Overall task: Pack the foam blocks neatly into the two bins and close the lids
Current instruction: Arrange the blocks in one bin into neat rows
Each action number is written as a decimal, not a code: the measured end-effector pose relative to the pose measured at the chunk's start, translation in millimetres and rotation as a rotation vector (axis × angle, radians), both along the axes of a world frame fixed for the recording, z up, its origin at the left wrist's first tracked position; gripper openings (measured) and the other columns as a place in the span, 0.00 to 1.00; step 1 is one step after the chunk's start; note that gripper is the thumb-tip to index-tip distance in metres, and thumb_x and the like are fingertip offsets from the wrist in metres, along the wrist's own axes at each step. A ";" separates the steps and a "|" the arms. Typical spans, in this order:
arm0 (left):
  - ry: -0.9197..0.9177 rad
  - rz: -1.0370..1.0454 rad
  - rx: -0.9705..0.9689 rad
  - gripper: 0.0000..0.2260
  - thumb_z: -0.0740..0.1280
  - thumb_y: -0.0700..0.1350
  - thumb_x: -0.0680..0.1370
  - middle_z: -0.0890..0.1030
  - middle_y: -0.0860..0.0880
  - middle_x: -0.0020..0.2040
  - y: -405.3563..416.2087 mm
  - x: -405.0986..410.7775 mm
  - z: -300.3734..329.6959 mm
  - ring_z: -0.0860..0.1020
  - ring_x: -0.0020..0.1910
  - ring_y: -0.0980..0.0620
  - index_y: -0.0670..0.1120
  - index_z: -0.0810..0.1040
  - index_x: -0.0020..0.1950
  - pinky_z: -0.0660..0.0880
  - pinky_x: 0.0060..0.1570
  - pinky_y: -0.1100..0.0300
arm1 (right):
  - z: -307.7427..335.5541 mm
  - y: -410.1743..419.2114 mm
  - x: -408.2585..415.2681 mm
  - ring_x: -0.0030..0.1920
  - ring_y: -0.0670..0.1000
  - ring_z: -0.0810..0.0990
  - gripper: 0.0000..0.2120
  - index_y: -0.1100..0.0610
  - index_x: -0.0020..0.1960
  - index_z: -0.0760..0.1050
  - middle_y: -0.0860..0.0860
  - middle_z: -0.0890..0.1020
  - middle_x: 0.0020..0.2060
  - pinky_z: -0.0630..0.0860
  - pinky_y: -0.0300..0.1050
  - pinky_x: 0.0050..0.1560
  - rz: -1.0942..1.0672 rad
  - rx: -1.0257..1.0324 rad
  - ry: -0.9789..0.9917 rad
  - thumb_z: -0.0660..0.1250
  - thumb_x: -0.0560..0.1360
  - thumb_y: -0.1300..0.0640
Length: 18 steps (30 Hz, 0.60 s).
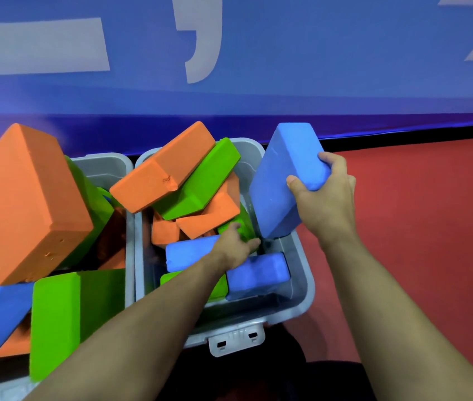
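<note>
Nearest us, at the front of the right bin [302, 296], we see a latch tab [236, 338] hanging open, so no lid is on yet. Inside, two blue blocks [257, 274] and a green one lie low and fairly flat, and our left hand [234, 246] reaches in among them, fingers pressing on a green block [241, 227] near the right wall; we cannot tell whether it grips or only pushes. Our right hand [323, 188] clamps the lower corner of a tall blue block [286, 180], tilted over the bin's right rim. To do this well, we judge we should first clear a flat slot with the left hand, then lower the block on its broad face, not on end. In the way, farther back, an orange block [163, 166] and a long green block [200, 182] lie heaped at a slant above the rim; they would likely stop a lid and need relaying. The left bin [108, 166] is piled higher still, with a big orange block [27, 198] tipped well above it. Beyond are the red floor [417, 212] and a blue banner [287, 82].
</note>
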<state>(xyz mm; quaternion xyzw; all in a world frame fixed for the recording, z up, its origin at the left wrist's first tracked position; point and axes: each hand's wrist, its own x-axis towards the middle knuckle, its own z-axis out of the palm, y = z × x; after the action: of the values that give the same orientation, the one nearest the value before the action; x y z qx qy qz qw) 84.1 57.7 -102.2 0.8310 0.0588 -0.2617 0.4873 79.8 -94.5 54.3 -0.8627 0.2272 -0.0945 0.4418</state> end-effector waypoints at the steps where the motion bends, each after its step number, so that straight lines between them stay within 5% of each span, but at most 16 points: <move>1: 0.093 0.166 -0.074 0.30 0.74 0.49 0.78 0.77 0.40 0.67 -10.9 2.5 -4.1 0.76 0.67 0.41 0.38 0.66 0.71 0.74 0.63 0.54 | 1.0 -0.8 0.0 0.60 0.60 0.75 0.31 0.45 0.71 0.66 0.54 0.69 0.61 0.72 0.58 0.65 0.000 0.007 -0.006 0.74 0.72 0.50; 4: 0.189 0.438 -0.160 0.41 0.78 0.52 0.74 0.75 0.40 0.68 -25.0 10.0 -14.8 0.76 0.66 0.40 0.36 0.58 0.74 0.73 0.67 0.48 | 3.4 -3.1 1.4 0.60 0.59 0.75 0.31 0.45 0.71 0.67 0.53 0.68 0.61 0.72 0.57 0.66 0.007 0.036 -0.022 0.75 0.72 0.50; 13: 0.301 0.671 0.072 0.46 0.67 0.64 0.76 0.65 0.35 0.76 -50.6 47.0 -45.8 0.68 0.72 0.34 0.31 0.56 0.78 0.71 0.69 0.41 | 15.3 -17.1 9.6 0.60 0.53 0.74 0.29 0.44 0.71 0.68 0.50 0.69 0.60 0.72 0.53 0.66 -0.052 0.081 -0.078 0.74 0.73 0.51; 18: 0.438 0.663 0.155 0.49 0.73 0.66 0.72 0.63 0.37 0.76 -65.5 56.5 -26.5 0.68 0.71 0.32 0.37 0.57 0.79 0.68 0.69 0.40 | 26.5 -26.7 13.8 0.60 0.53 0.75 0.30 0.43 0.70 0.68 0.49 0.69 0.61 0.72 0.52 0.66 -0.108 0.105 -0.160 0.75 0.72 0.50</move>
<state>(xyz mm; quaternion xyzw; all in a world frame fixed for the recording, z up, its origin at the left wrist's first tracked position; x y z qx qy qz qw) 140.6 -7.8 -128.7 0.7259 0.4455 -0.2559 0.4573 93.6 -121.2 80.8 -0.8146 0.2419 -0.1746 0.4974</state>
